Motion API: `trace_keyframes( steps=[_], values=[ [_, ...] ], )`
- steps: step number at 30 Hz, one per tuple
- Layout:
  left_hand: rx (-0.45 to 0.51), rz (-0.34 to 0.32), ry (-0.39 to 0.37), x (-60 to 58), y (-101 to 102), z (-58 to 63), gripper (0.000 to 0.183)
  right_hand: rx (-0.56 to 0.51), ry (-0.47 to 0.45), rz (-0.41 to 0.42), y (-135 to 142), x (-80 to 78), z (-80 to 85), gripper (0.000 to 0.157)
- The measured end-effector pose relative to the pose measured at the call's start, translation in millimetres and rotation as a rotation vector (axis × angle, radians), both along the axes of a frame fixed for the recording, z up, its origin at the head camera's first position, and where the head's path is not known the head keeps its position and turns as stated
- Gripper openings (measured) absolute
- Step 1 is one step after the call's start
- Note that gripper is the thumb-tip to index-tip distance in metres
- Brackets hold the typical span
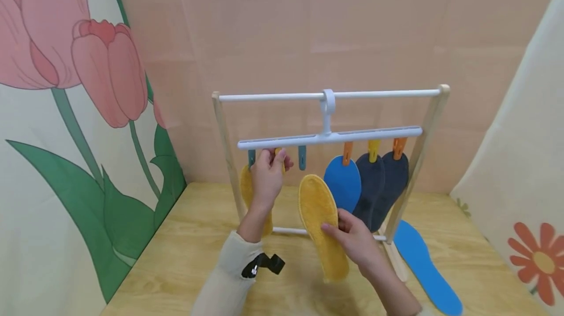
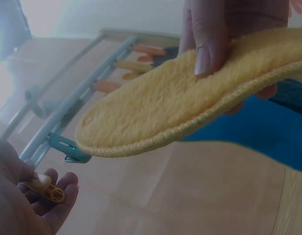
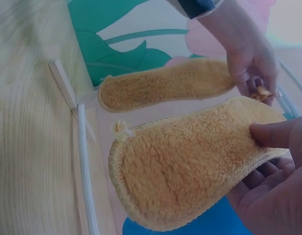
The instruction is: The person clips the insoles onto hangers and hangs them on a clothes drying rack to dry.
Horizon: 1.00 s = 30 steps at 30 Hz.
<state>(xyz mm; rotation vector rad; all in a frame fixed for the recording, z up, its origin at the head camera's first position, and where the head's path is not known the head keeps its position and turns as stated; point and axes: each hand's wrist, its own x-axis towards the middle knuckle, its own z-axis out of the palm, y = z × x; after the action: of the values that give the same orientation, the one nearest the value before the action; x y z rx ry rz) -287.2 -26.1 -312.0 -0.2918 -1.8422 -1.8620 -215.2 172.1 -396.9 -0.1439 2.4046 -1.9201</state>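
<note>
My left hand (image 1: 267, 179) is raised to the hanger bar and pinches a yellow clip (image 2: 55, 194) between thumb and fingers. In my right hand (image 1: 356, 238) is a fuzzy yellow insole (image 1: 316, 208), gripped by its side edge with the thumb on the plush face. Its rounded upper end points toward the bar, apart from the yellow clip. Another yellow insole (image 3: 165, 85) hangs behind my left wrist, under a teal clip (image 1: 251, 158). A second teal clip (image 1: 302, 157) hangs bare just right of my left hand.
The white clip hanger (image 1: 286, 141) hooks over a rack's top rail (image 1: 387, 93). On its right side hang a blue insole (image 1: 342, 184) and two dark insoles (image 1: 392, 184). Another blue insole (image 1: 427, 267) lies on the wooden table (image 1: 176, 257), beside the rack's right foot.
</note>
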Motion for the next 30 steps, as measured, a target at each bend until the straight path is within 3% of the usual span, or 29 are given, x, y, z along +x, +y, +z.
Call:
trace_keyframes(
  steps=[7, 20, 26, 30],
  values=[
    [0.01, -0.006, 0.006, -1.5, 0, -5.8, 0.019, -0.001, 0.018, 0.015, -5, 0.0, -1.4, 0.04],
    [0.004, -0.001, 0.057, -2.9, -3, -3.6, 0.02, -0.019, 0.029, 0.051, -16, -3.9, 2.0, 0.041],
    [0.015, -0.016, 0.071, -3.5, -3, -3.8, 0.021, -0.014, 0.024, 0.011, -19, -7.3, 3.3, 0.036],
    [0.013, -0.022, 0.072, -3.8, -3, -4.2, 0.02, -0.021, 0.04, 0.031, -21, -8.7, 3.5, 0.038]
  ],
)
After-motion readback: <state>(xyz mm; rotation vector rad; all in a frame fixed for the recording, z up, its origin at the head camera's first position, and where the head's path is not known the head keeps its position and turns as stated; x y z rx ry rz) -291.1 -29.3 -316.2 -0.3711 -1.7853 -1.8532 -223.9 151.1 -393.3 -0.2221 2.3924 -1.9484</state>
